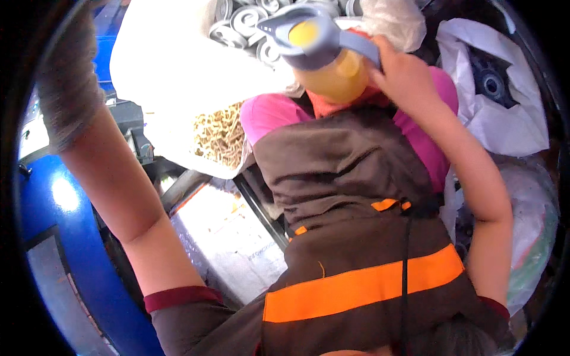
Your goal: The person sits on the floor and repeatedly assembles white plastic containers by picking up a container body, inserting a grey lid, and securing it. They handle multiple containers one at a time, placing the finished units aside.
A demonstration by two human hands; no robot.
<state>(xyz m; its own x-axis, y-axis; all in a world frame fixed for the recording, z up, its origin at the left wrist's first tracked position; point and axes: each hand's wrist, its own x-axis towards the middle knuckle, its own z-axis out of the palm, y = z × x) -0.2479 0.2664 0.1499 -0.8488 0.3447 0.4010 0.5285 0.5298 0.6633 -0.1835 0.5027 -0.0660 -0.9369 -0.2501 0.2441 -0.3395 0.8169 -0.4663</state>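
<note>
My right hand (405,76) is closed round the grey handle of a clear pitcher (337,76) with a grey lid and yellow-orange liquid inside. The pitcher hangs above my lap, slightly tilted, its spout toward the upper left. Bare, my left arm stretches to the upper left. Its end, my left hand (70,65), wears a grey knitted glove or sleeve; the fingers lie in the dark rim and cannot be made out. Under the pitcher an orange-red cloth (323,107) shows between my pink-clad knees. A brown apron (350,160) with an orange band covers my front.
A white sack (160,65) stands beyond my knees, near several grey ring-shaped parts (246,22). Tan curly pieces (218,136) lie at my left knee. Blue machinery (65,196) is at left. On the right are a white bag (510,124) with a dark part and clear plastic bags (534,219).
</note>
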